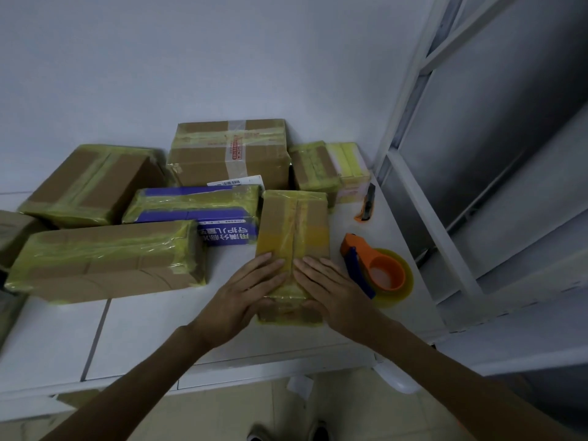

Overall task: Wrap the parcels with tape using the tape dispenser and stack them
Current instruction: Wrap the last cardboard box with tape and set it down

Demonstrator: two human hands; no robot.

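A small brown parcel (pixel 294 224) banded with yellowish tape lies on the white table (pixel 133 332) in front of me. My left hand (pixel 246 292) lies flat on its near left part, fingers straight. My right hand (pixel 324 289) presses flat on its near right part, thumb at the near end. The orange and blue tape dispenser (pixel 370 268) with its yellow tape roll rests on the table just right of my right hand, untouched.
Several taped parcels crowd the back and left: a long box (pixel 105 259), a blue printed box (pixel 197 206), a large box (pixel 229 154) against the wall. An orange utility knife (pixel 367 203) lies at the right. A grey metal shelf frame (pixel 445 154) borders the table's right.
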